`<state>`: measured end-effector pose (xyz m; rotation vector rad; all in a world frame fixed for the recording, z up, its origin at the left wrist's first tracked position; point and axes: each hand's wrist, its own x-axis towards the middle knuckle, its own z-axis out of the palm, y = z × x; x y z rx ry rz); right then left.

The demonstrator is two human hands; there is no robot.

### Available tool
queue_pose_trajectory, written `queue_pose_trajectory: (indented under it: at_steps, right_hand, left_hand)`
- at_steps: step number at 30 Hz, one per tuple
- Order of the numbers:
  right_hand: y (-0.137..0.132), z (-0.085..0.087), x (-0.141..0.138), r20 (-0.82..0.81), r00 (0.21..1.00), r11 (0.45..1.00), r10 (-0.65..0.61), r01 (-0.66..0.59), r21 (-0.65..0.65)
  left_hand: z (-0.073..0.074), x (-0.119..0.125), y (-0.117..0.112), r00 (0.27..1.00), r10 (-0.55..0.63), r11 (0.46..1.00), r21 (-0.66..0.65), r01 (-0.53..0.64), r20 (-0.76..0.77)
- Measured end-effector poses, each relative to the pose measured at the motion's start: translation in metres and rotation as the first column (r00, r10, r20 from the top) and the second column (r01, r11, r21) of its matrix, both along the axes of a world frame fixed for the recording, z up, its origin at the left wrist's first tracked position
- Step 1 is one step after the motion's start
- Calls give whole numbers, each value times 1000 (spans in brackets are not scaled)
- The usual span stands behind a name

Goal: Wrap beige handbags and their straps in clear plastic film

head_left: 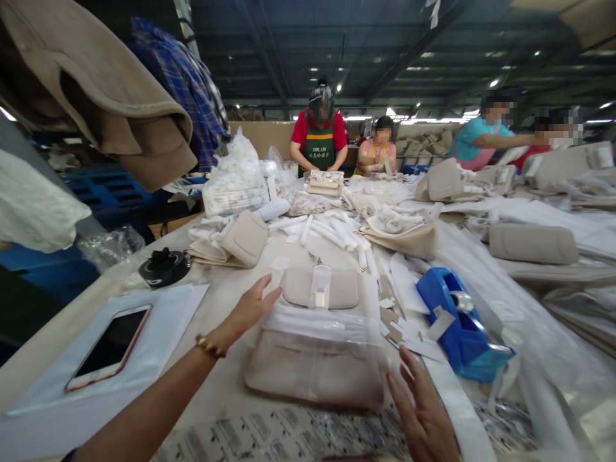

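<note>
A beige handbag [317, 369] lies on the table in front of me, its flap part [344, 289] spread out at the far end. Translucent wrapping [332, 327] covers the middle of the bag, and a clear strip runs over the metal clasp. At the bag's upper left is my left hand [253, 305], fingers apart and holding nothing; whether its fingertips touch the wrapping I cannot tell. My right hand [421, 404] is beside the bag's lower right corner, fingers spread with nothing in them.
To the right stands a blue tape dispenser [457, 327] among paper scraps. A phone [110, 346] lies on white sheets at left, near a black round object [163, 266]. Several beige bag pieces [245, 237] and white rolls lie beyond. Co-workers [318, 138] work across the table.
</note>
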<state>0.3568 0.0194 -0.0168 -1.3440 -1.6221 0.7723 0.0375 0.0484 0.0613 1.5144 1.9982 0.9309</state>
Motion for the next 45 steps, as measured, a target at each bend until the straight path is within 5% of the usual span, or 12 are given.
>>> queue_pose_trajectory:
  at_steps: [3,6,8,15,20,23,26,29,34,41,45]
  right_hand:
    - [-7,-6,-2,-250,961,933,-118,21,-360]
    - [-4,-9,-17,-351,915,910,-199,40,-413]
    - [0,-9,-28,-405,892,911,-200,17,-413]
    - [6,-6,-37,-277,956,939,-94,-7,-345]
    - [5,-3,-15,-60,998,973,-12,-2,-229]
    - [7,7,0,-35,999,968,41,-49,-245]
    - [16,20,8,-196,980,915,28,-104,-389]
    - [31,26,10,-340,939,816,-58,-152,-557]
    - [51,22,7,-453,879,615,-150,-276,-739]
    - [61,19,-9,-569,821,597,-49,-433,-676]
    - [59,6,-12,-570,818,551,-76,-442,-708]
  left_hand:
    - [-27,-4,-39,986,52,998,-55,-43,158]
    - [-46,6,-52,864,152,988,-92,-122,480]
    - [-49,12,-51,790,244,970,-128,-208,562]
    - [-47,14,-47,779,265,964,-177,-199,568]
    - [-55,19,-67,942,316,949,-44,-313,113]
    - [-58,12,-81,940,329,944,-34,-327,90]
    - [-51,-2,-82,847,404,915,-157,-372,346]
    - [-36,-14,-70,694,429,894,-379,-238,578]
    - [-25,-18,-47,631,458,856,-502,-123,626]
    - [-29,-18,-43,611,378,895,-443,-49,696]
    - [-26,-7,-54,518,306,927,-373,28,799]
